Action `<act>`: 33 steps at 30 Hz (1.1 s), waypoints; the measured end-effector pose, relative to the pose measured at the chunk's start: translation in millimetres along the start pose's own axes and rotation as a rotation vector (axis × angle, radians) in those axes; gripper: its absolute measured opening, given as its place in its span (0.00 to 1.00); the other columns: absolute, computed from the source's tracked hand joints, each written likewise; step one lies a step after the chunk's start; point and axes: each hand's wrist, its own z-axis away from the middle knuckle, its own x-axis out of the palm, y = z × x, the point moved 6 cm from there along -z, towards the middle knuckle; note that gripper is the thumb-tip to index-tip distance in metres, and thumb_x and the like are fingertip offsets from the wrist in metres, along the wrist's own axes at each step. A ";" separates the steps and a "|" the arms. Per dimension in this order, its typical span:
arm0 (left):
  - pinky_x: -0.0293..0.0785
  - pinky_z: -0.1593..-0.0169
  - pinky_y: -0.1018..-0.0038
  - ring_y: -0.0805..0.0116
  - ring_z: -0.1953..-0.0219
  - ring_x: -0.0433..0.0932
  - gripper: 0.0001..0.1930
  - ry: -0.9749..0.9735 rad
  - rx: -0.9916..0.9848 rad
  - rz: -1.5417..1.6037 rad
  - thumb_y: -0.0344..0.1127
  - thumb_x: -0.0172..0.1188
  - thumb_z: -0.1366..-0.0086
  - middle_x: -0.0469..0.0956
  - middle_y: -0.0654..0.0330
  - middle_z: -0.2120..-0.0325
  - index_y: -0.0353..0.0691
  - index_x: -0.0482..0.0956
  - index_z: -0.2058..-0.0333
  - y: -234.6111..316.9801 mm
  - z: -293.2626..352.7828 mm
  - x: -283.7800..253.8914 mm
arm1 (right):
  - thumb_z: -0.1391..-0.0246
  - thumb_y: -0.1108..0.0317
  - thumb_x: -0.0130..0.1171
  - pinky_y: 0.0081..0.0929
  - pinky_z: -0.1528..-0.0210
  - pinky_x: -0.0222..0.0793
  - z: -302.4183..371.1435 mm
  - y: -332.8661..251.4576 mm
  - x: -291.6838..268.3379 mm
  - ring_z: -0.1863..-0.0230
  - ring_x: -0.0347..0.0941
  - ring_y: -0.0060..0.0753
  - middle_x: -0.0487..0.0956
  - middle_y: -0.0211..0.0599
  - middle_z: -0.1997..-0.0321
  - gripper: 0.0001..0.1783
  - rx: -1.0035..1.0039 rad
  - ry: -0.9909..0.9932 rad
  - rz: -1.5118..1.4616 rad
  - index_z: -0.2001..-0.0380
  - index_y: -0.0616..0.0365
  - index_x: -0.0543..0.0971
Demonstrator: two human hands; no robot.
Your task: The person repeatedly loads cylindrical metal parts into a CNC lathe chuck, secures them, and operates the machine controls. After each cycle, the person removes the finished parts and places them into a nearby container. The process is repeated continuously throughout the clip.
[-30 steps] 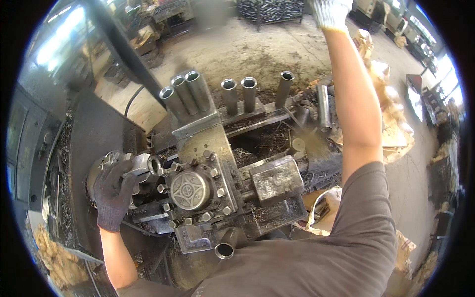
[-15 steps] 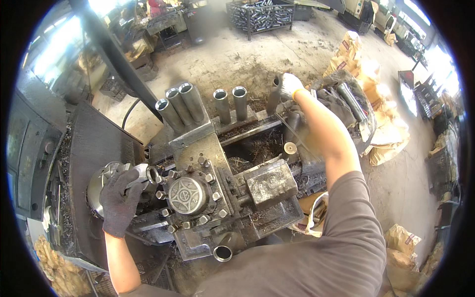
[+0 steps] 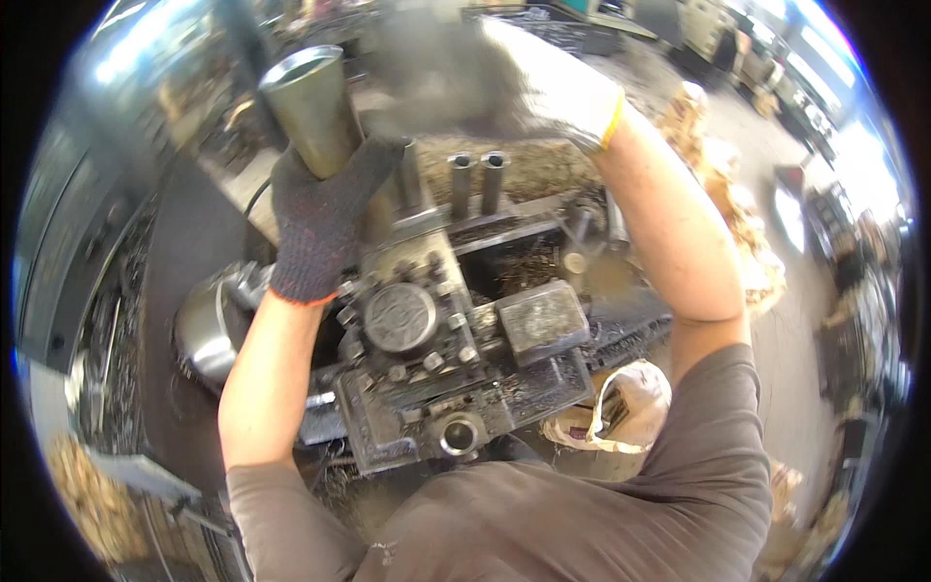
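Grey metal, open-ended round tube (image 3: 312, 112) is tilting above a bolt-ringed dark metal block (image 3: 401, 317), the dark-gloved left hand (image 3: 320, 209) grasping its lower end.
It is probably feeling heavy, stiff and slick, the side wall offering surer hold than the rim. The white-gloved right hand (image 3: 558, 92) is appearing too blurred for telling its grip. Projecting bolts (image 3: 433, 362) and upright grey metal tubes (image 3: 493, 184) are crowding below; upper air is looking freer.

Left hand (image 3: 318, 211) now aloft around a metal tube (image 3: 315, 114)
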 end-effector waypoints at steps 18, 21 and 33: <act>0.79 0.50 0.74 0.72 0.57 0.82 0.15 0.166 -0.376 -0.241 0.31 0.64 0.27 0.85 0.58 0.59 0.31 0.82 0.46 -74.2 236.9 -198.0 | 0.52 0.53 0.72 0.44 0.59 0.83 -23.0 93.7 257.0 0.65 0.86 0.50 0.89 0.51 0.63 0.19 0.272 -0.863 0.406 0.64 0.58 0.89; 0.79 0.50 0.74 0.72 0.59 0.83 0.14 0.293 -0.662 -0.064 0.29 0.62 0.27 0.85 0.58 0.60 0.30 0.83 0.47 -118.6 312.1 -216.4 | 0.50 0.48 0.73 0.40 0.64 0.81 -14.4 91.5 285.4 0.70 0.83 0.45 0.88 0.50 0.67 0.21 0.048 -0.864 0.344 0.72 0.59 0.89; 0.65 0.69 0.76 0.74 0.75 0.71 0.11 0.701 -1.066 -0.051 0.42 0.64 0.28 0.76 0.65 0.73 0.39 0.82 0.61 -219.7 544.0 -287.2 | 0.43 0.56 0.73 0.29 0.75 0.71 22.4 135.6 324.0 0.77 0.76 0.24 0.86 0.35 0.70 0.27 0.205 -0.839 -0.361 0.44 0.56 0.85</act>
